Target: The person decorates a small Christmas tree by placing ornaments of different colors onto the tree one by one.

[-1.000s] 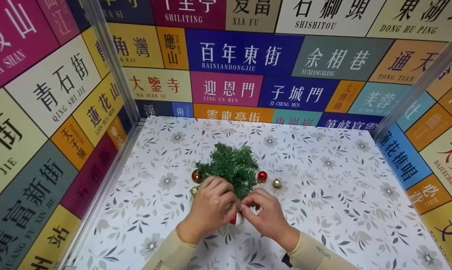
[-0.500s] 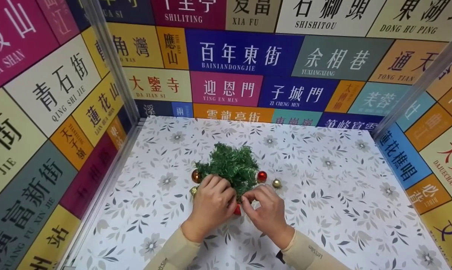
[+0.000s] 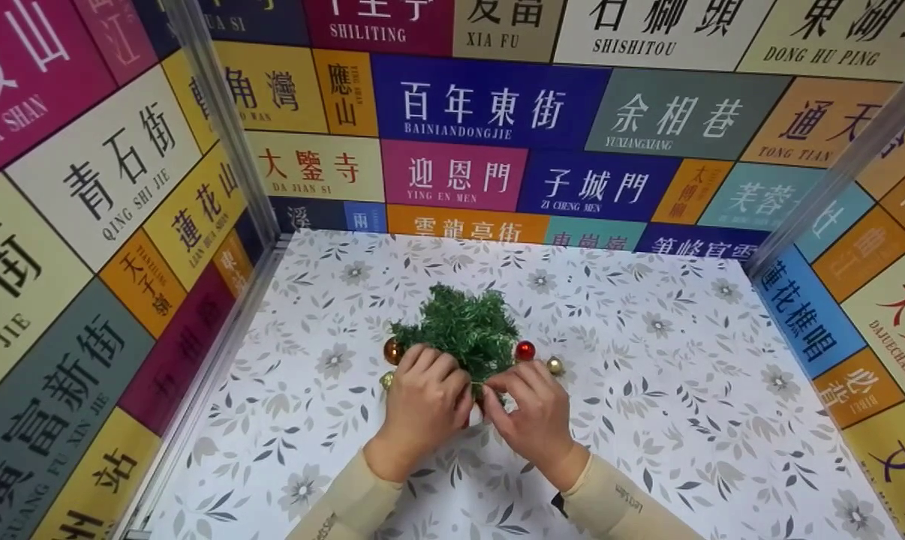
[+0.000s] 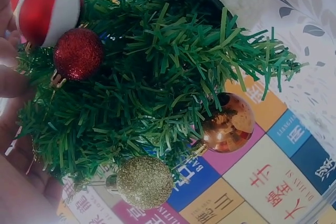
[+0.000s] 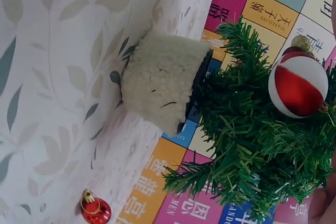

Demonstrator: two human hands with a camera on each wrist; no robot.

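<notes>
From my remote seat I'm watching the left hand (image 3: pixel 426 394) and right hand (image 3: pixel 531 405) working at the near side of the green tree (image 3: pixel 467 322). The left hand's fingers are curling, but their tips are hiding, so I cannot tell whether they are pinching anything. The right thumb and forefinger are pressing together, seemingly pinching a thin cord (image 3: pixel 476 383). The red-and-white ball (image 5: pixel 296 93) is sitting between the hands, beside the branches. Compared with half a second ago, the right hand is reaching slightly farther in and less red is showing; I'm judging that the cord is being worked closer to the branches. Farther on, a copper ball (image 3: pixel 392 350) is showing left of the tree, and a plain red ball (image 3: pixel 525 350) is lying to its right.
</notes>
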